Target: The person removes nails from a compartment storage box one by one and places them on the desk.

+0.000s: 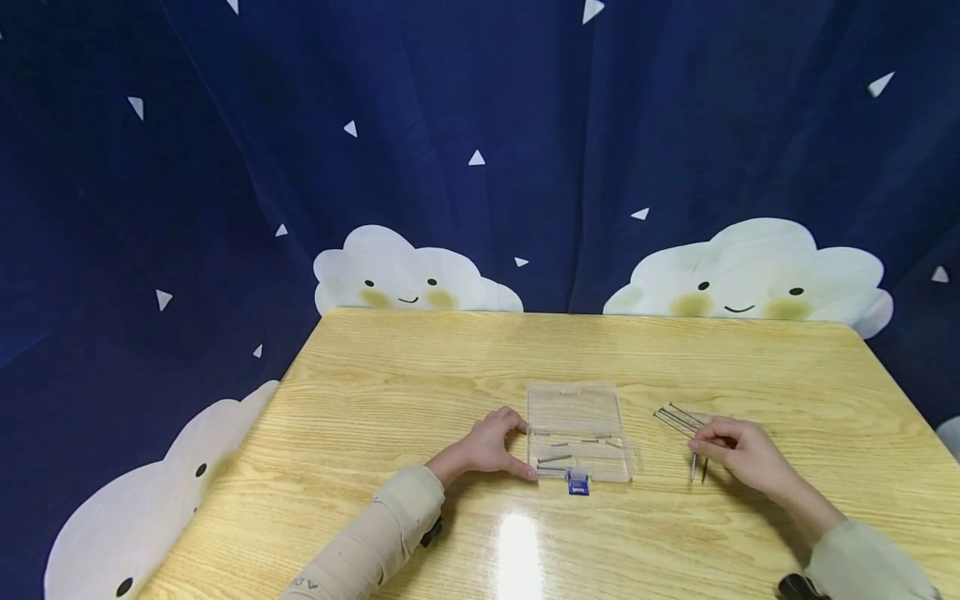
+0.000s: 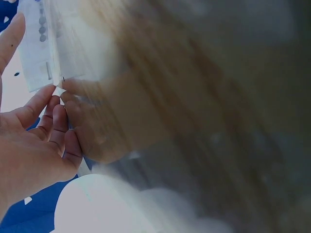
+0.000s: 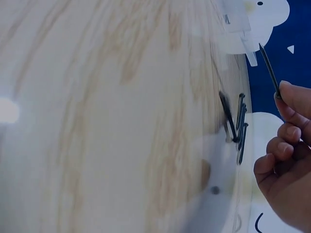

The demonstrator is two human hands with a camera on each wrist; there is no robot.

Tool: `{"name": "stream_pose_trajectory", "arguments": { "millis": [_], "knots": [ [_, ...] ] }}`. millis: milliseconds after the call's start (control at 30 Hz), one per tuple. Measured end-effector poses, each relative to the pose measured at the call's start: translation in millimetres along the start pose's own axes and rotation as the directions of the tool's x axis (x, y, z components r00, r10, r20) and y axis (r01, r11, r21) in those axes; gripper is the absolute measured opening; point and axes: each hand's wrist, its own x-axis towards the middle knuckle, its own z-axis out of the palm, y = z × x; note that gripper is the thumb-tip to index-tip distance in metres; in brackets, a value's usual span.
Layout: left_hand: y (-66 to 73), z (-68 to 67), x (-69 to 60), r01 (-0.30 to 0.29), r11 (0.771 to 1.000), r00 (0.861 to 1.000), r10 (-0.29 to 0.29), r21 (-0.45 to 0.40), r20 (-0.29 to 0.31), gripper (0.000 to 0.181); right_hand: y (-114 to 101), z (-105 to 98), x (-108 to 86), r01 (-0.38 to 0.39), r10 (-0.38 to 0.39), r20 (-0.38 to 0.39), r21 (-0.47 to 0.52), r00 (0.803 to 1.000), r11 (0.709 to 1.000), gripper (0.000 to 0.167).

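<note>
A clear plastic box (image 1: 626,462) lies open on the table, its lid (image 1: 573,404) folded back and a blue latch (image 1: 578,484) at the front. Several nails (image 1: 555,458) of different lengths lie inside. At the box's left side, my left hand (image 1: 491,446) rests with thumb and fingers spread, touching the edge; its fingertips meet the box in the left wrist view. To the right of the box, my right hand (image 1: 738,454) pinches one dark nail (image 3: 270,70) between thumb and index finger. Several long nails (image 3: 241,126) lie on the table beside that hand.
The wooden table (image 1: 405,358) reaches back to a dark blue curtain (image 1: 420,108) printed with white clouds and triangles. Glare (image 1: 518,550) shows on the tabletop near the front. Black straps (image 1: 798,586) sit at the wrists.
</note>
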Motion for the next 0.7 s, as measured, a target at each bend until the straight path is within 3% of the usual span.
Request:
{"name": "stream_pose_trajectory", "arguments": {
  "millis": [367,700],
  "knots": [
    [0.2,-0.9,0.5,0.002,1.000,1.000,-0.002,0.002,-0.002,0.061,6,-10,-8.1,-0.063,0.057,-0.069,-0.084,0.996,0.994,0.001],
    [-0.8,0.4,-0.1,-0.008,1.000,1.000,0.008,0.006,-0.007,0.061,14,-12,-12.5,-0.155,0.148,-0.055,-0.148,0.987,0.977,0.006]
  ]
}}
